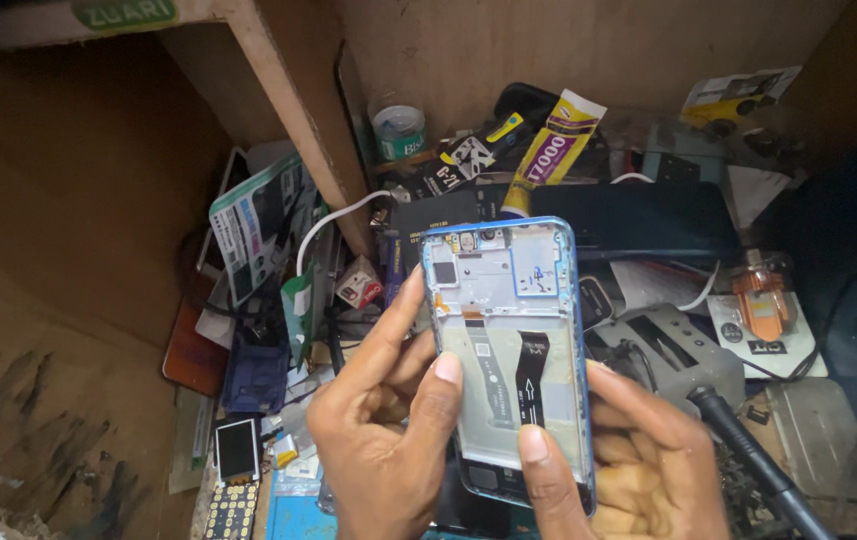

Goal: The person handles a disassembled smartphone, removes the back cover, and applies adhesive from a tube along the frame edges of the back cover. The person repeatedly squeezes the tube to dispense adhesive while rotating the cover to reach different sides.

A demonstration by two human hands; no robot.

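Plywood walls point(68, 200) are filling the upper left and top of the frame, with a slanted wooden divider point(288, 110) running down from the top centre-left. Below them the desk point(828, 430) is lying buried under repair clutter across the middle and right of the frame.

At the lower centre, both hands are holding an opened phone frame point(508, 350) upright, its blue rim facing the camera and its inner metal plate showing. The left hand point(388, 430) is gripping the frame's left edge, forefinger stretching up along the side and thumb pressing on the lower plate. The right hand point(638, 470) is cradling the frame from the right and beneath, its thumb lying on the bottom of the plate. Both hands are closed on the frame, neither spread wide. Two flat ribbon cables, one pale and one black point(530, 375), are running down the middle of the plate.

A dark tablet-like slab point(638, 220) is lying just behind the frame at centre right. A printed carton point(253, 225) is leaning at centre left. A black cable point(748, 450) is crossing the lower right. A yellow glue tube point(553, 150) is resting at upper centre, near a small round tin point(398, 130). An orange tool point(763, 300) is sitting at the right. A small screen module point(236, 450) is lying at lower left.
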